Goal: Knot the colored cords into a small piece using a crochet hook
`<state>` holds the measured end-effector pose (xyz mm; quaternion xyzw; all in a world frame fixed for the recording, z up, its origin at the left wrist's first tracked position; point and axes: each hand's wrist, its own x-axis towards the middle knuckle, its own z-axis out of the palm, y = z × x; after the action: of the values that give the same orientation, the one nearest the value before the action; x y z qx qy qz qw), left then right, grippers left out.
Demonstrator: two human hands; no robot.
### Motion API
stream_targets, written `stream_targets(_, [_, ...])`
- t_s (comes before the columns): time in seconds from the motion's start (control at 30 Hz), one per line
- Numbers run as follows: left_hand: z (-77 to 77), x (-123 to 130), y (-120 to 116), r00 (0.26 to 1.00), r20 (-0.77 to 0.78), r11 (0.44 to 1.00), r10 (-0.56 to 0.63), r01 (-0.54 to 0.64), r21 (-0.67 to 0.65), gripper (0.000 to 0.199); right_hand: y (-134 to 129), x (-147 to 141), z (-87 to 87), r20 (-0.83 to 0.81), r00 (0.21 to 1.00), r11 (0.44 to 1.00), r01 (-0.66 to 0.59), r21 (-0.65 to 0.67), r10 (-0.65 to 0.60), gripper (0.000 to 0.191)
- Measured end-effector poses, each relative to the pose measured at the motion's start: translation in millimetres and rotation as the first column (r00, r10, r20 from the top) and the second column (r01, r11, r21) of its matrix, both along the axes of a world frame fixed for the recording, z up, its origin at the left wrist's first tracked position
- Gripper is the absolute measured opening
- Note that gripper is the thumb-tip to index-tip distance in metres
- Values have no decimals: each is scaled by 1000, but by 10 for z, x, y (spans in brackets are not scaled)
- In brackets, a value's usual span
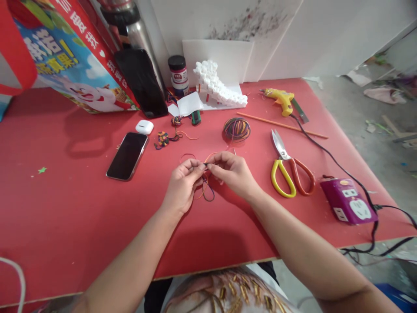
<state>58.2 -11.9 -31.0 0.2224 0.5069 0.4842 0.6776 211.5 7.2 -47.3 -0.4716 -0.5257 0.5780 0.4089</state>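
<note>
Over the middle of the red table, my left hand [185, 182] and my right hand [235, 174] meet fingertip to fingertip. Both pinch a thin multicoloured yarn [210, 194], whose loops hang below the fingers. A small dark bit shows between the fingertips; its details are too small to make out. The tip of a thin rod [234, 151] pokes out behind my right hand, the remainder hidden. Just beyond the hands lies a wound ball of multicoloured yarn [237, 129]. Farther left is a small knitted-looking piece [163, 139] with yarn trailing from it.
Scissors [284, 163], an orange stick [283, 125], a yellow glue gun [280, 99] and a purple power socket [348, 201] lie right. A phone [127, 155] and white earbud case [144, 127] lie left. Behind stand a white model [220, 87], a jar [179, 74] and a gift bag [78, 65].
</note>
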Motion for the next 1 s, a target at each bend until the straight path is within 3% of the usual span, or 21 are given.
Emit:
stream_targets(0.13, [-6,-1,-6,999,-43,998,-17,19,56,27,11,-2,29,-115,993,993,-21,-113,8,24])
stream_targets(0.33, [-26,-17,10,997,-67,996,-42,47,75,33,-3,-23,18,-195,981,985,-52,-163,20,26])
stream_targets(0.57, [6,-51,9,990,73,992,-122,119,43,36,-23,-61,1,-342,939,971,-118,-206,41,23])
stream_targets(1.0, [-9,-99,20,940,312,983,-138,168,-71,40,6,-46,-72,-355,923,961,-222,-166,151,21])
